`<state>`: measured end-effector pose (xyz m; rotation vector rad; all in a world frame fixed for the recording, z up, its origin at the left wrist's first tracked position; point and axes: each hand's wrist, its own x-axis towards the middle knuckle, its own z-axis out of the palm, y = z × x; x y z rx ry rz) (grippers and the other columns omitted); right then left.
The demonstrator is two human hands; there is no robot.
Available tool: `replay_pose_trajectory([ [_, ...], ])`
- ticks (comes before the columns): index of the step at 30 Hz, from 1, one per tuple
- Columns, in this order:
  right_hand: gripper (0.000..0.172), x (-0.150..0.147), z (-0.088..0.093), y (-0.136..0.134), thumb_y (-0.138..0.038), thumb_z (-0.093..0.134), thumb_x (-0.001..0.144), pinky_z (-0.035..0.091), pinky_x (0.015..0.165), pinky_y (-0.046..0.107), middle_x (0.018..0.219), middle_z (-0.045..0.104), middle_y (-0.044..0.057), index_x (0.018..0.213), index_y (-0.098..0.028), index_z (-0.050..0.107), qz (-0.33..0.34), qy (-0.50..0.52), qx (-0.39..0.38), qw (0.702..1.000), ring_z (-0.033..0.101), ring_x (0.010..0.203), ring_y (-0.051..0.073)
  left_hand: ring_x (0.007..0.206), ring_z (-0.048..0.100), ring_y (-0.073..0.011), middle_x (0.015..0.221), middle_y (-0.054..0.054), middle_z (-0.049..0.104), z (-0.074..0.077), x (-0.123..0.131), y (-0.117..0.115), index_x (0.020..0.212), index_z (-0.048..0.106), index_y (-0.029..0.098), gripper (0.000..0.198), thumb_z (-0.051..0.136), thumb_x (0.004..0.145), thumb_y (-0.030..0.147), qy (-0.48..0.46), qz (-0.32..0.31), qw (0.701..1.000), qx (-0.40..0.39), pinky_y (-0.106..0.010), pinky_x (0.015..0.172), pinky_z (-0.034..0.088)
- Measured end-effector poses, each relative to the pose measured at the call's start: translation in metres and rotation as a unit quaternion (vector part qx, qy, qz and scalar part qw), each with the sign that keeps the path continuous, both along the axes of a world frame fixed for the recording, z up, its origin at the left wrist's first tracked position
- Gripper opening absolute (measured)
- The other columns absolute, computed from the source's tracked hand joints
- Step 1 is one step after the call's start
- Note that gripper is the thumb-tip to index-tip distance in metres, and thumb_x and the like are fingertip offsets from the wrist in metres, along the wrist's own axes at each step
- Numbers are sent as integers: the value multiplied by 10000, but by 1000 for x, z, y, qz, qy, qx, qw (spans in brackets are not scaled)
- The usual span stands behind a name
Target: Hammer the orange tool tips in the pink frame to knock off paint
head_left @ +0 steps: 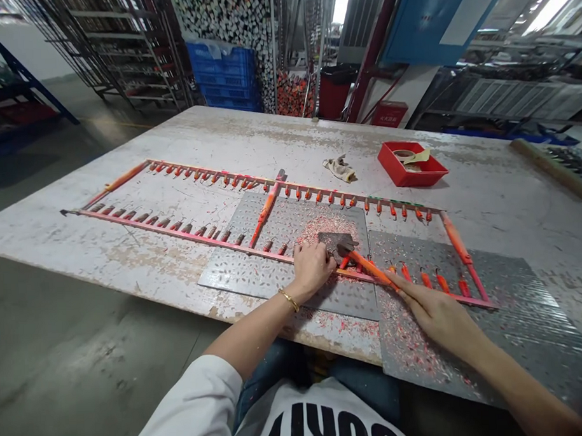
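A long orange-pink rack frame [186, 231] with two rows of paint-coated pegs lies across the table. My left hand [312, 266] is closed on the frame's near rail, beside a flat metal scraper blade [334, 240]. My right hand [435, 311] grips the orange handle [369, 269] of that scraper, its fingers wrapped round the end. The blade rests by the near rail, next to a heap of pink paint shavings [324, 226]. A gold bracelet sits on my left wrist.
Two perforated grey metal sheets [255, 273] [523, 311] lie under the frame, strewn with shavings. A red tray [412, 164] holding tape and a crumpled rag [339, 168] sit further back. Blue crates and metal racks stand behind the worn white table [130, 265].
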<state>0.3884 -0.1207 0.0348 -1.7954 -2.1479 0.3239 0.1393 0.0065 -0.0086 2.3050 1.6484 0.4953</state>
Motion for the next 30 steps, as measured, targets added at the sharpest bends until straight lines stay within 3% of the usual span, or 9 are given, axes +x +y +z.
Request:
replay_pose_trajectory([
  [5, 496, -9, 37, 0, -352, 467, 1036, 597, 732, 290, 1070, 790, 39, 1526, -291, 515, -21, 93, 100, 990, 739, 785, 167, 985, 619, -262, 925, -57, 729, -2, 0, 2, 796, 602, 224, 163, 615, 917, 332, 5, 5, 1000, 4, -412, 901, 374],
  [7, 501, -14, 33, 4, -355, 460, 1038, 596, 745, 300, 1074, 785, 56, 1528, -267, 514, -19, 94, 113, 989, 735, 782, 169, 986, 619, -260, 909, -51, 727, -2, -1, 2, 798, 603, 225, 163, 613, 919, 334, 5, 6, 1000, 4, -410, 900, 374],
  [10, 484, -15, 7, 10, -337, 392, 1039, 608, 724, 345, 1050, 796, 65, 1483, -264, 571, 16, 26, 42, 999, 757, 832, 216, 984, 622, -258, 917, -53, 729, -2, -1, 1, 815, 611, 221, 163, 604, 928, 338, 4, 7, 1000, 6, -411, 907, 373],
  [13, 493, -10, -9, 12, -313, 369, 1031, 617, 733, 386, 1081, 797, 62, 1481, -288, 571, 6, -14, -2, 1000, 767, 887, 247, 995, 622, -265, 932, -67, 727, -2, -2, -1, 818, 615, 217, 165, 604, 930, 338, 9, 4, 1000, 9, -413, 912, 371],
  [16, 472, -4, 1, 7, -349, 412, 1040, 612, 826, 377, 1214, 765, 69, 1478, -286, 575, -1, 39, 12, 999, 753, 1015, 243, 992, 623, -259, 930, -62, 725, -3, -2, -1, 801, 611, 219, 172, 610, 929, 333, 4, 4, 1000, 9, -413, 922, 369],
  [20, 487, -8, 22, 0, -375, 455, 1043, 589, 679, 287, 976, 787, 53, 1504, -249, 545, -25, 132, 67, 989, 726, 737, 167, 969, 623, -256, 900, -51, 719, -5, -2, -1, 785, 606, 217, 173, 623, 920, 325, 9, 3, 1000, 23, -416, 912, 372],
  [22, 487, -13, 19, 0, -364, 462, 1038, 580, 657, 280, 934, 782, 47, 1504, -247, 544, -25, 132, 83, 987, 711, 696, 160, 965, 624, -255, 897, -50, 717, -6, -3, 0, 788, 607, 216, 175, 620, 923, 326, 10, 2, 1000, 27, -414, 905, 372],
  [27, 485, -16, -9, 5, -290, 387, 1029, 615, 779, 354, 1145, 786, 65, 1471, -274, 585, 24, 33, 21, 999, 763, 950, 233, 951, 626, -250, 874, -45, 714, -7, -3, -1, 813, 614, 217, 165, 621, 928, 335, 1, 8, 1000, 26, -397, 892, 368],
  [30, 476, -10, -4, 4, -290, 403, 1034, 613, 735, 336, 1117, 793, 55, 1477, -277, 576, 18, 21, 30, 999, 768, 901, 226, 938, 620, -244, 863, -41, 712, -7, -4, -1, 801, 609, 218, 161, 630, 920, 325, 4, 9, 1000, 25, -395, 888, 366],
])
